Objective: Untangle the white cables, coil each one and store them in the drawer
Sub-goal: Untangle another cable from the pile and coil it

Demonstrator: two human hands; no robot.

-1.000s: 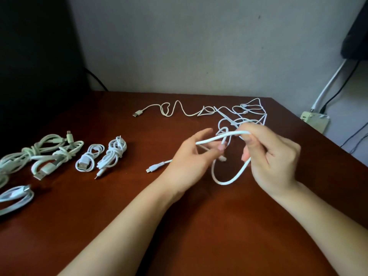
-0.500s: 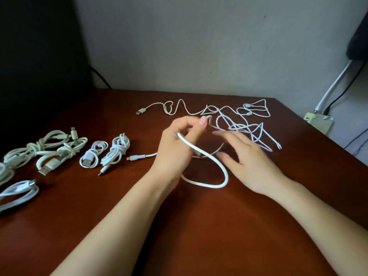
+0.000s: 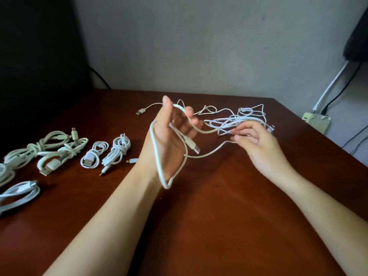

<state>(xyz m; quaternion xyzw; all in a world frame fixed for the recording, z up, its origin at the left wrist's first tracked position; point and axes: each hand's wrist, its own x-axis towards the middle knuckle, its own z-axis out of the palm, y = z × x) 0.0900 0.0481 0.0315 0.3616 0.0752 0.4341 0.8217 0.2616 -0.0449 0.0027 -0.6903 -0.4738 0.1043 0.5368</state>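
My left hand [image 3: 171, 136] is raised palm-up above the table, and a thick white cable [image 3: 156, 156] loops round it, over the thumb and down past the wrist. The cable's USB plug [image 3: 194, 146] hangs beside the palm. My right hand [image 3: 253, 136] pinches the same cable at the edge of a tangle of thin white cables [image 3: 239, 120] lying at the far middle of the table. A loose cable with a USB plug [image 3: 141, 111] trails left from the tangle.
Several coiled white cables lie in a row at the left: a small coil [image 3: 93, 156], a knotted coil [image 3: 117, 150], larger bundles [image 3: 53, 148] and a flat coil [image 3: 18, 193]. The brown table [image 3: 219, 216] ends at the right, where a power strip [image 3: 316, 121] sits below.
My left hand has turned palm-up and lifted, and the cable now wraps round it in a loop. My right hand moved right to pinch the cable at the tangle.
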